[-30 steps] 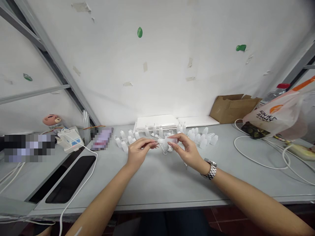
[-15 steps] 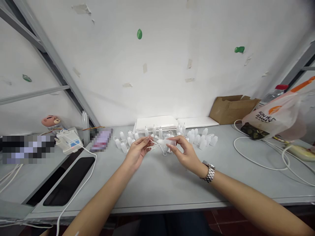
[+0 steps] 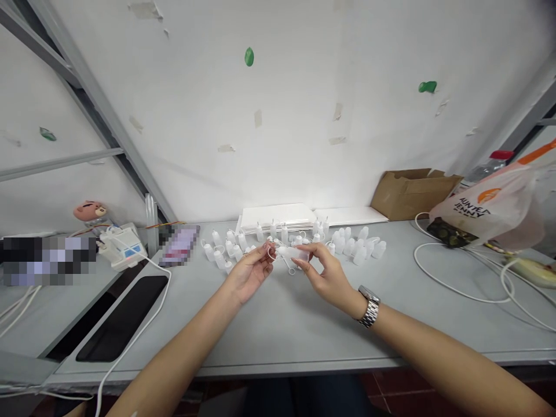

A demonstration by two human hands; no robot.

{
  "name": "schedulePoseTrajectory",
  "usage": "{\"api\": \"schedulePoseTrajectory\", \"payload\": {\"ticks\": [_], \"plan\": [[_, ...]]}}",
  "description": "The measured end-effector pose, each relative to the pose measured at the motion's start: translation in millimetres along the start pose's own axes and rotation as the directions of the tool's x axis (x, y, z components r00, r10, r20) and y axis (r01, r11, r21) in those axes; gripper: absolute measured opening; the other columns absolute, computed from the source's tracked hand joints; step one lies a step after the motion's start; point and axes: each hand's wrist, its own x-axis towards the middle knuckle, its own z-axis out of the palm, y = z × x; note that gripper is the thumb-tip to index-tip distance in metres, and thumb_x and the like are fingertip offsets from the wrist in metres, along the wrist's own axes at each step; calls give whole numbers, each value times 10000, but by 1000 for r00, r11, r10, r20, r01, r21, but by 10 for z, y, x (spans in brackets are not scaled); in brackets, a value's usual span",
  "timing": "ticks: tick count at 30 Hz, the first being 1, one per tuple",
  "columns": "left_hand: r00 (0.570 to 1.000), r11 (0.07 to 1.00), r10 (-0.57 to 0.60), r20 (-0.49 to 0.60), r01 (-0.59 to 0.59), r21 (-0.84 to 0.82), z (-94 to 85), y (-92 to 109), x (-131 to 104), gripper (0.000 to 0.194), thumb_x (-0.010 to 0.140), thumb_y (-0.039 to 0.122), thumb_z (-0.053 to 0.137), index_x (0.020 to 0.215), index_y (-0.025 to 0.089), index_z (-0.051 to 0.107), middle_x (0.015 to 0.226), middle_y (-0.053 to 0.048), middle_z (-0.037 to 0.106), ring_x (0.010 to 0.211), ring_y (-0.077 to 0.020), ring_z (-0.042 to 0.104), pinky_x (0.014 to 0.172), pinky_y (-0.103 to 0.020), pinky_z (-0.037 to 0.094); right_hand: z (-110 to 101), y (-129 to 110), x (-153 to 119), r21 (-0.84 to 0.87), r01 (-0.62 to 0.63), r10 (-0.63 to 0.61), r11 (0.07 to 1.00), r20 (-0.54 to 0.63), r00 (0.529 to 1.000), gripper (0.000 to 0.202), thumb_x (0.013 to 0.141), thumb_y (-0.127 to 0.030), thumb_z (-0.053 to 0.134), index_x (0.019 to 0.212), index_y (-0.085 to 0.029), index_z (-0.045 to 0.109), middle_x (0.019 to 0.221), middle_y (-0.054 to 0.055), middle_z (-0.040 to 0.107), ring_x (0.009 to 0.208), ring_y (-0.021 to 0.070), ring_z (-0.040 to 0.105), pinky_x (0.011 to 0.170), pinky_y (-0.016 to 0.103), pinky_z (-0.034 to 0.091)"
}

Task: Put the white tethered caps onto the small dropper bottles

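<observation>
A small translucent plastic squeeze bottle (image 3: 296, 253) lies tilted on its side between the fingers and thumb of my right hand (image 3: 329, 273), its neck toward the left. At that neck my left hand (image 3: 252, 273) pinches a white ring-shaped cap strap (image 3: 271, 252); its other fingers are loosely curled. Just below the held bottle a thin white piece with a ring end (image 3: 291, 271) shows. Behind and beside both hands stand several similar bottles, some with needle tips (image 3: 284, 233) and ring straps, others on the right (image 3: 359, 256) without visible tips.
White sheets (image 3: 278, 217) are stacked against the wall, near an open cardboard box (image 3: 414, 197). At the right are a plastic bag (image 3: 486, 202) and a looped white cable (image 3: 460, 296). A phone (image 3: 179, 246), power strip (image 3: 123, 249) and black pad (image 3: 124, 318) are at the left.
My left fingers have shifted slightly at the bottle's neck, and the ring strap there is now plainer to see. The right hand still holds the bottle. The view has shifted slightly.
</observation>
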Motion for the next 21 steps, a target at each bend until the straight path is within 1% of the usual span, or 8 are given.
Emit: {"api": "schedulePoseTrajectory", "payload": {"ticks": [6, 14, 21], "plan": [[1000, 1000, -2, -25, 3, 18, 1, -16, 1, 70, 752, 146, 609, 793, 125, 662, 675, -6, 601, 598, -51, 565, 535, -147, 452, 5, 19, -1, -24, 1, 0, 1000, 7, 1000, 206, 845, -273, 512, 1041, -209, 510, 867, 57, 593, 763, 176, 538, 735, 357, 447], [1000, 999, 19, -11, -19, 36, -17, -14, 12, 74, 720, 153, 641, 788, 138, 665, 702, -7, 609, 610, -55, 557, 572, -160, 443, 6, 3, -2, -76, 23, -24, 997, -8, 1000, 197, 841, -283, 520, 1020, -201, 519, 869, 68, 606, 735, 174, 543, 716, 364, 450], [999, 998, 39, -17, -38, 44, -21, -12, 19, 63, 727, 156, 629, 776, 147, 666, 697, -4, 608, 598, -54, 545, 576, -165, 434, -6, -6, -8, -90, 28, -26, 996, 16, 1000, 202, 837, -285, 529, 1021, -202, 524, 848, 63, 615, 747, 178, 529, 712, 361, 448]]}}
